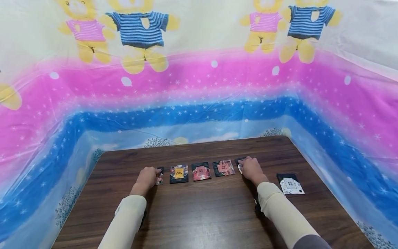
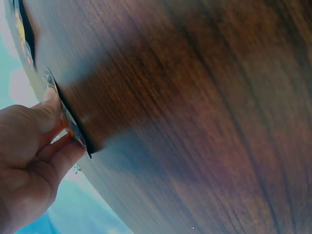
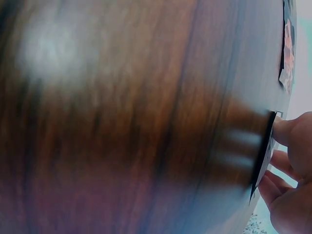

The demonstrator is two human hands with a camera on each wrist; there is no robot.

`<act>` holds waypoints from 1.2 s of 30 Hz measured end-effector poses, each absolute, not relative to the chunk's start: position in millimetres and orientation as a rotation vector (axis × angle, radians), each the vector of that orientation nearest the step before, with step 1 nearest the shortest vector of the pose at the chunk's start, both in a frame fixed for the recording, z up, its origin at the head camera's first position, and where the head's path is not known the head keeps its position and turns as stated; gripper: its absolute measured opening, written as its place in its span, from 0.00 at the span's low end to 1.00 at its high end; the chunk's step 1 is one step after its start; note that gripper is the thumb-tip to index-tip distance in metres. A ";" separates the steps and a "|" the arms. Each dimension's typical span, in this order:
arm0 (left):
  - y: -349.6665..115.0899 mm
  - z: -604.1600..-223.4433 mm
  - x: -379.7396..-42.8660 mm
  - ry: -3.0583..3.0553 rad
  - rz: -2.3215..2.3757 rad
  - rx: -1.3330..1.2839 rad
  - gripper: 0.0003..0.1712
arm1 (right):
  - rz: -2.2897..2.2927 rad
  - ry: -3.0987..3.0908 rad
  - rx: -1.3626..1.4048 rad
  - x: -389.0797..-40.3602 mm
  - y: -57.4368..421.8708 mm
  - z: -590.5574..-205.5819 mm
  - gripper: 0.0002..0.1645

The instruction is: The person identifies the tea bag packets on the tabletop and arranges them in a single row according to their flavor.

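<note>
In the head view, several small flat printed sachets lie in a row. My left hand (image 1: 147, 180) is over the leftmost sachet (image 1: 160, 178), hiding much of it. Seen from the left wrist, thumb and fingers hold that sachet (image 2: 73, 124) near its two ends. At the row's right end, my right hand (image 1: 252, 169) covers most of a black-and-white sachet (image 1: 239, 166). The right wrist view has its thumb and fingertips on that sachet (image 3: 263, 161). Between the hands lie a yellow-label sachet (image 1: 179, 173), a red floral sachet (image 1: 201, 171) and a pink-label sachet (image 1: 224, 168).
Another black-and-white sachet (image 1: 290, 183) sits apart, right of my right forearm. All rest on a dark wood-grain table (image 1: 199, 207). A patterned cloth (image 1: 186, 83) with bears surrounds the table's back and sides.
</note>
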State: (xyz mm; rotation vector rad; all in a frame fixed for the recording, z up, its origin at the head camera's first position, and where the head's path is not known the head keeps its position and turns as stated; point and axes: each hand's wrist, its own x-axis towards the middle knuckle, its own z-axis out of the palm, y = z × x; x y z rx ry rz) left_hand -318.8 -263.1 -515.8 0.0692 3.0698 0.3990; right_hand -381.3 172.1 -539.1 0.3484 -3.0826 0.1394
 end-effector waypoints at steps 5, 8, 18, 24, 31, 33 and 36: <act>-260.9 -514.6 -316.6 3.072 0.407 0.046 0.25 | 0.141 -3.085 0.357 -383.3 170.6 -542.4 0.23; -258.2 -514.5 -313.4 3.066 0.415 0.054 0.24 | 0.222 -3.096 0.343 -381.7 174.2 -541.7 0.23; -256.1 -515.0 -314.2 3.070 0.382 0.086 0.24 | 0.423 -2.987 0.374 -373.1 204.4 -521.7 0.24; -259.3 -506.3 -320.2 3.049 0.417 0.048 0.26 | 0.440 -2.986 0.331 -364.0 231.6 -506.0 0.25; -259.4 -509.4 -319.4 3.056 0.394 0.082 0.27 | 0.330 -3.001 0.319 -337.5 272.6 -506.6 0.23; -259.3 -511.1 -318.7 3.054 0.377 0.098 0.27 | 0.303 -3.033 0.290 -328.8 282.7 -506.8 0.23; -259.8 -510.4 -317.8 3.064 0.342 0.109 0.27 | 0.301 -3.083 0.248 -318.0 296.1 -507.7 0.23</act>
